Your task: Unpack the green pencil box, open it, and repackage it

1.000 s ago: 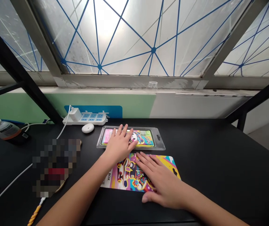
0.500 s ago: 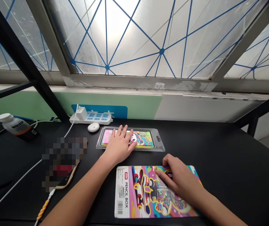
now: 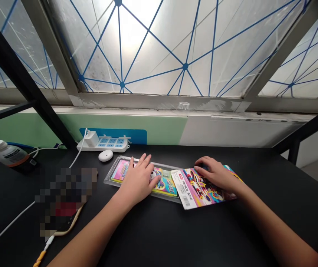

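My left hand [image 3: 139, 178] lies with fingers spread on a colourful pencil box [image 3: 164, 184] in a clear plastic blister tray [image 3: 109, 178]. The box has a pink part at the left and "SPORT" printed at the right. A printed card [image 3: 192, 189] marked "PENCIL BOX" slants across the desk, its left end overlapping the tray's right end. My right hand [image 3: 213, 172] is on this card, fingers curled at its far edge; part of the grip is hidden under the hand.
A white power strip [image 3: 105, 142] with a plugged-in charger stands at the wall, near a small white rounded case [image 3: 105, 155]. At the left are a bottle [image 3: 7, 154], a white cable [image 3: 8, 227] and a blurred-out object [image 3: 68, 196]. Black frame bars [image 3: 40, 98] rise at both sides.
The card, with my right hand on it, has moved away from me and right, and turned to a slant over the tray's right end. My left hand stays on the pencil box; the tray is slightly turned.
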`<state>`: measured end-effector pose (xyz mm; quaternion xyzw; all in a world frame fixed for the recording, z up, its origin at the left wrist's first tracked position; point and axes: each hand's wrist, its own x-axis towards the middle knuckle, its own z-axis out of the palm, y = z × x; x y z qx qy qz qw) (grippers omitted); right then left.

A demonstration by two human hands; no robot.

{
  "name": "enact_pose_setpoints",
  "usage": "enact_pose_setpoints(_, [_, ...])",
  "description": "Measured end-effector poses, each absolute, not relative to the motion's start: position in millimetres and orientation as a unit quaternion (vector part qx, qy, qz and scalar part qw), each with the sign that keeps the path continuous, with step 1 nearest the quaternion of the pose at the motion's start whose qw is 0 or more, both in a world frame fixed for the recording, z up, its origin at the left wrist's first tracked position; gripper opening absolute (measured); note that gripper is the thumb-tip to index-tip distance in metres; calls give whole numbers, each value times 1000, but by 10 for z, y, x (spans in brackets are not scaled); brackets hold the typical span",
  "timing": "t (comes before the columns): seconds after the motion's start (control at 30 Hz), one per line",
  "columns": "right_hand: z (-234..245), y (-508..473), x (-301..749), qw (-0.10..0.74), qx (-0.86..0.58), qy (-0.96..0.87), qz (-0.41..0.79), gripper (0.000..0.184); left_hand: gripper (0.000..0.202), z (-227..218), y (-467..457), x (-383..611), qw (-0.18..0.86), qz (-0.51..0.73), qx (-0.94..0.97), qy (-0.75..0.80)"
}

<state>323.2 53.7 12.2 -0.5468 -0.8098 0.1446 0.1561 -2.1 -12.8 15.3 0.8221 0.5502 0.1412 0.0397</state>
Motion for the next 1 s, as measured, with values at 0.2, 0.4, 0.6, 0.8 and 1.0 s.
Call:
enact_pose_setpoints(0.2, [97, 326, 2989, 150, -550, -783, 250, 44, 37, 65, -145, 43, 50, 143, 819, 553])
enact_pose_setpoints(0.4, [105, 375, 3178, 154, -594, -742, 268, 45, 41, 65, -135, 47, 53, 130, 817, 560])
enact_pose_setpoints(0.6, [170, 360, 3253, 178, -607, -738, 236, 48, 39, 96, -141, 60, 51, 123, 817, 562])
enact_pose_setpoints(0.8, [181, 383, 3369, 195, -607, -744, 198, 51, 40, 111, -144, 67, 50, 121, 813, 568])
enact_pose_setpoints(1.0, [205, 362, 3366, 202, -600, -749, 195, 45, 38, 113, -143, 67, 59, 124, 811, 569])
